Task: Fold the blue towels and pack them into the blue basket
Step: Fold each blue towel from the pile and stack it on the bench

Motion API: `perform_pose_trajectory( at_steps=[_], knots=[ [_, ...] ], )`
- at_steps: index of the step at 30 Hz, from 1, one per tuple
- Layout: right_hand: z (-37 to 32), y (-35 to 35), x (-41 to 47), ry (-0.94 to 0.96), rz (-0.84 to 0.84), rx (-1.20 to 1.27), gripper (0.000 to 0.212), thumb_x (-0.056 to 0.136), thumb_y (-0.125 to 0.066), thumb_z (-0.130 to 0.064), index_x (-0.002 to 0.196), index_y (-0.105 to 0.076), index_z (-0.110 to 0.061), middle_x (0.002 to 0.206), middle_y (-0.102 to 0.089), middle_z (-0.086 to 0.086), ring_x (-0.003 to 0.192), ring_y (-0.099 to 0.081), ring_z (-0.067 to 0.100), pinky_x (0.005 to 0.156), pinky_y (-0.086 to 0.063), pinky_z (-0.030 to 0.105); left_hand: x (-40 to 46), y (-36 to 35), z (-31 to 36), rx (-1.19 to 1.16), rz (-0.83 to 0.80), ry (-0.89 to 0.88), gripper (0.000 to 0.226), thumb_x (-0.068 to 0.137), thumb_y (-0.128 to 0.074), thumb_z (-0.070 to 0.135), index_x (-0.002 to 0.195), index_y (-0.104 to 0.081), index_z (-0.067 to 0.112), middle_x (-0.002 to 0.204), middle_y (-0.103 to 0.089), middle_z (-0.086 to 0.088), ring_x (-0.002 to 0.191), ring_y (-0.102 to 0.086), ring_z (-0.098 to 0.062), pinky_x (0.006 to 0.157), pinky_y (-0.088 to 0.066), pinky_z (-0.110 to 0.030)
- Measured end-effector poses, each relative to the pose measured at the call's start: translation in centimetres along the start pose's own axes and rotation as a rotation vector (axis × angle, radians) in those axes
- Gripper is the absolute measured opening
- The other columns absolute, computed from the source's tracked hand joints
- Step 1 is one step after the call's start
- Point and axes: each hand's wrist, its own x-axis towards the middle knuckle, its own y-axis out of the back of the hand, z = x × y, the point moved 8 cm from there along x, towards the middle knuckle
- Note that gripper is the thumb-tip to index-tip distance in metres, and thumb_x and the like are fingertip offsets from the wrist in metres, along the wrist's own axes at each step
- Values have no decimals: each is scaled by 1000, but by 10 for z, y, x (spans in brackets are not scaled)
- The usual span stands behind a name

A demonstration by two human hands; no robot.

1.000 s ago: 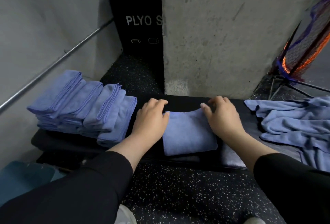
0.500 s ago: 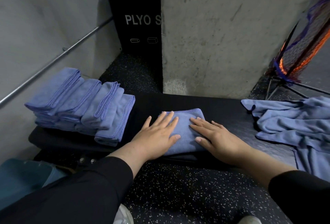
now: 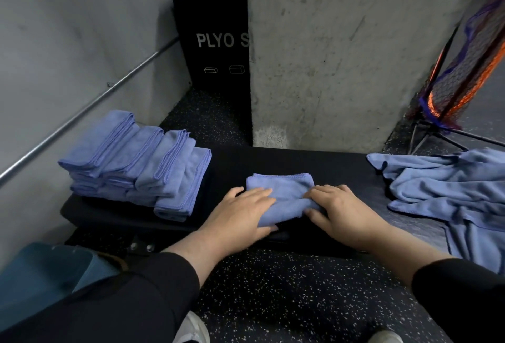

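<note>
Towel (image 3: 278,186) under two hands (image 3: 293,210)

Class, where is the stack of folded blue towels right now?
In the head view the stack of folded blue towels sits at the left end of the black bench, left of the left hand.

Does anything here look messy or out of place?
Only the crumpled heap of unfolded blue towels at the right of the black bench. The stack of folded blue towels at the left leans in a slanted row.
</note>
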Motion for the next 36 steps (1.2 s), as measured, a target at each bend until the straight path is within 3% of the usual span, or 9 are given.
perform_pose_trajectory(
  at_steps=[4, 9, 16, 20, 23, 26, 29, 32, 36],
  knots=[
    [-5, 10, -8, -11, -43, 58, 30, 93, -38, -54, 83, -49, -28, 78, -56, -17, 78, -53, 4, 79, -39, 29, -11, 13, -12, -290, 89, 120, 21, 92, -59, 47, 91, -61, 27, 87, -63, 13, 87, -59, -12, 83, -47, -32],
    [5, 15, -9, -189, -42, 238, 24, 95, -54, -46, 82, -51, -26, 70, -61, -10, 68, -57, 5, 63, -44, 27, -7, 15, -29, -595, 45, 301, 27, 89, -66, 49, 76, -59, 26, 68, -61, 12, 62, -54, -4, 59, -44, -25],
    [28, 9, 10, -329, 109, 314, 16, 91, -64, -39, 104, -55, -34, 89, -62, -12, 79, -59, 6, 70, -47, 28, 17, 17, -41, -538, 187, 401, 19, 90, -69, 39, 104, -58, 32, 96, -63, 12, 87, -61, -8, 77, -52, -31],
    [19, 9, 22, -118, 249, 9, 10, 95, -61, -31, 99, -66, -23, 103, -53, -8, 85, -50, 19, 74, -47, 39, 25, 28, -15, -21, 401, 19, 18, 89, -62, 18, 103, -73, 22, 113, -62, 6, 99, -60, -19, 83, -49, -40],
    [18, 5, 19, -48, 235, -56, 36, 100, -42, -44, 96, -72, -24, 108, -58, -12, 93, -52, 18, 76, -46, 42, 25, 9, -17, -83, 220, -23, 48, 91, -35, 30, 124, -70, 25, 134, -60, 12, 124, -50, -10, 104, -39, -38],
    [25, -7, 12, -17, 87, 12, 54, 97, -34, -61, 122, -67, -27, 130, -56, -18, 120, -50, 10, 97, -39, 40, 23, -3, -26, -104, 9, 53, 72, 91, -18, 59, 149, -46, 28, 157, -38, 16, 144, -25, -2, 117, -18, -29],
    [34, -22, 5, -38, -68, 19, 82, 81, -43, -81, 147, -41, -32, 149, -40, -22, 141, -29, 1, 114, -23, 34, 25, -6, -21, 7, -62, 48, 81, 90, -33, 74, 156, -30, 27, 162, -27, 14, 149, -19, -6, 121, -16, -35],
    [37, -22, 8, -90, -58, 103, 66, 79, -56, -68, 138, -41, -41, 140, -48, -25, 137, -37, -1, 114, -27, 34, 28, -7, -22, 27, -57, 76, 82, 89, -53, 67, 156, -26, 27, 160, -29, 13, 148, -22, -8, 120, -18, -35],
    [41, -3, 14, -280, 33, 444, 29, 87, -69, -44, 111, -53, -38, 98, -68, -19, 95, -62, -3, 86, -50, 28, 31, 12, -27, -166, 41, 133, 61, 84, -69, 51, 138, -44, 37, 130, -57, 15, 123, -51, -9, 106, -37, -33]
  ],
)
